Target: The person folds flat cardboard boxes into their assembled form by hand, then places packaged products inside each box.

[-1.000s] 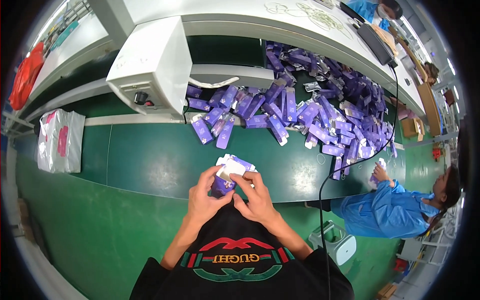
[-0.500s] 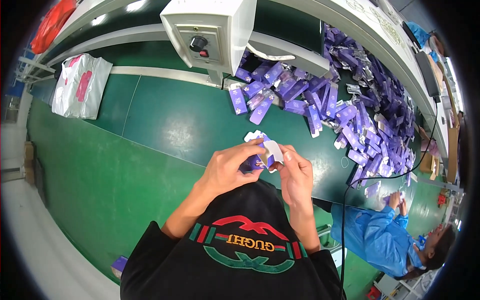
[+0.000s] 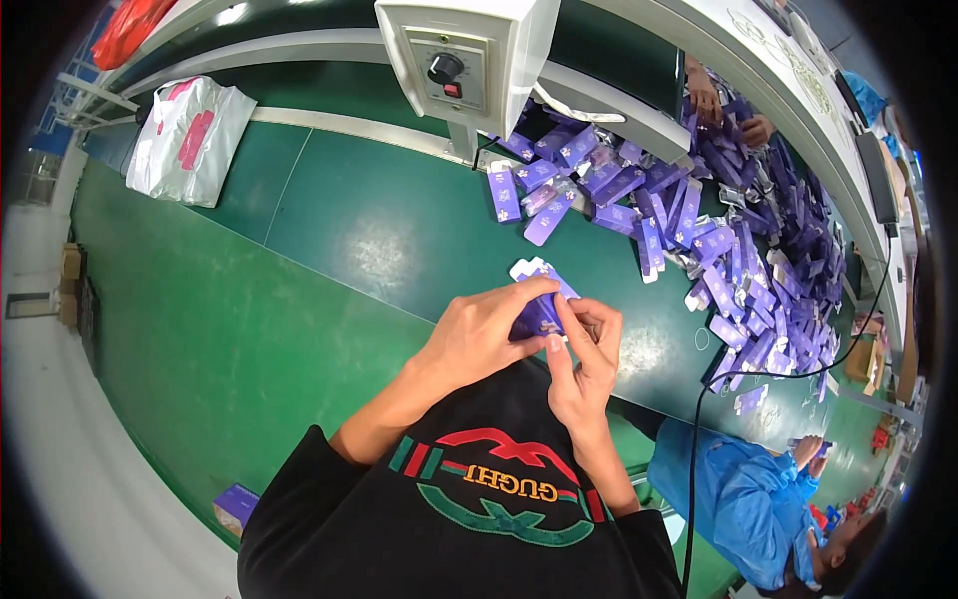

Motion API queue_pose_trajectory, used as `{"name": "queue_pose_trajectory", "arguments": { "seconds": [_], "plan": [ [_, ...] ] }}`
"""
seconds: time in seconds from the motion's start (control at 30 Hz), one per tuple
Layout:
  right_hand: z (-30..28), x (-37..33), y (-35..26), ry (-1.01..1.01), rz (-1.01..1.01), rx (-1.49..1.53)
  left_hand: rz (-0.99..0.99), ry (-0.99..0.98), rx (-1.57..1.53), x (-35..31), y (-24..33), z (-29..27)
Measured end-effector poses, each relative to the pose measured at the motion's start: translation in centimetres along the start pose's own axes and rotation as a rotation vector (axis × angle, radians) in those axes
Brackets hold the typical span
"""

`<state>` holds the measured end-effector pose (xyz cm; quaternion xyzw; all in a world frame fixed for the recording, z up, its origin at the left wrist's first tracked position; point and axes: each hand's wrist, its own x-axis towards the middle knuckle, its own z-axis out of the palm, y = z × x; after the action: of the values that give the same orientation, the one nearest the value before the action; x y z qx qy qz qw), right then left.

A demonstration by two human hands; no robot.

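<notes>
A small purple cardboard box is held up in front of my chest, over the near edge of the green table. My left hand wraps round its left side, thumb below and fingers above. With thumb and fingers closed on the box's right end, my right hand presses there and hides most of that end. White flaps stick out at the far end of the box. Whether anything is inside cannot be seen.
A heap of purple boxes and silvery packets covers the table's right side. A white machine with a dial stands ahead. Left lies a white plastic bag. A black cable hangs at right, near a person in blue. Another person's hands reach into the heap.
The white flap at the box's right end no longer shows; my right fingers have closed over it. Another person's hands have appeared at the far heap. The whole view has shifted slightly.
</notes>
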<state>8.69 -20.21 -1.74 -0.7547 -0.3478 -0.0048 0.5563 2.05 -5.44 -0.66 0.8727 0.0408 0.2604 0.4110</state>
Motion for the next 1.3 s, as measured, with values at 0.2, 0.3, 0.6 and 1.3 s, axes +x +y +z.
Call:
{"name": "queue_pose_trajectory", "arguments": {
  "seconds": [0.2, 0.3, 0.6, 1.3],
  "plan": [
    [-0.5, -1.7, 2.6, 0.021, 0.155, 0.296, -0.289, -0.214, -0.399, -0.4, 0.2, -0.8],
    [-0.2, -2.5, 3.9, -0.004, 0.068, 0.229, -0.259, -0.255, -0.332, -0.6, -0.8, 0.1],
    [-2.1, -1.2, 16.1, 0.018, 0.926, 0.548, -0.426, -0.304, -0.156, -4.8, -5.3, 2.7],
    [4.0, -7.7, 25.5, -0.264, 0.523, -0.653, -0.660, -0.447, -0.202, -6.8, -6.1, 2.5]
  ]
}}
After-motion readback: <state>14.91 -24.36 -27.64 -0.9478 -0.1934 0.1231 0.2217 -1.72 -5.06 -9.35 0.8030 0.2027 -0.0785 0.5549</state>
